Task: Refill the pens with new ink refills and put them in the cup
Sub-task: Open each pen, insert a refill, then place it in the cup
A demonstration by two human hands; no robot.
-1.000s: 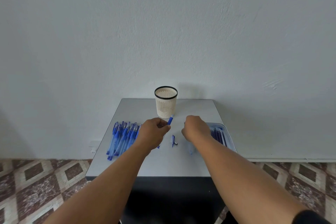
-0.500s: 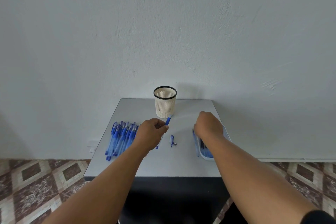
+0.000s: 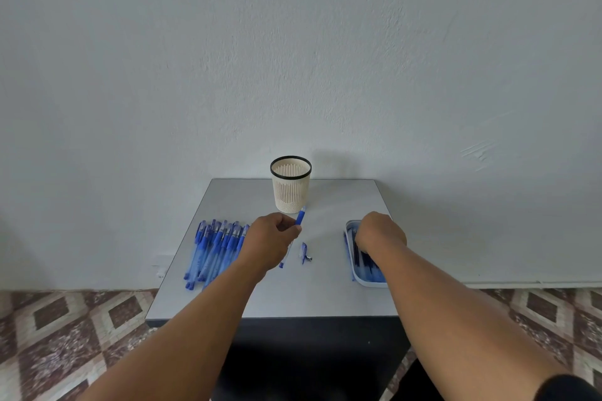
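A cream slotted cup [image 3: 291, 185] with a black rim stands at the back middle of the grey table [image 3: 293, 296]. My left hand [image 3: 270, 241] is closed around a blue pen barrel [image 3: 300, 216] whose end points up toward the cup. A small blue pen cap piece [image 3: 304, 252] lies on the table just right of that hand. My right hand [image 3: 379, 231] reaches down into a pale tray [image 3: 368, 282] of ink refills at the right edge, fingers curled among them; whether it grips one is hidden.
Several blue pens [image 3: 213, 251] lie side by side on the table's left part. A white wall stands right behind the table. Patterned floor tiles [image 3: 65, 335] show on both sides below.
My right hand has moved from the table's middle rightward over the tray and down into the refills. My left hand keeps holding the pen barrel in nearly the same place.
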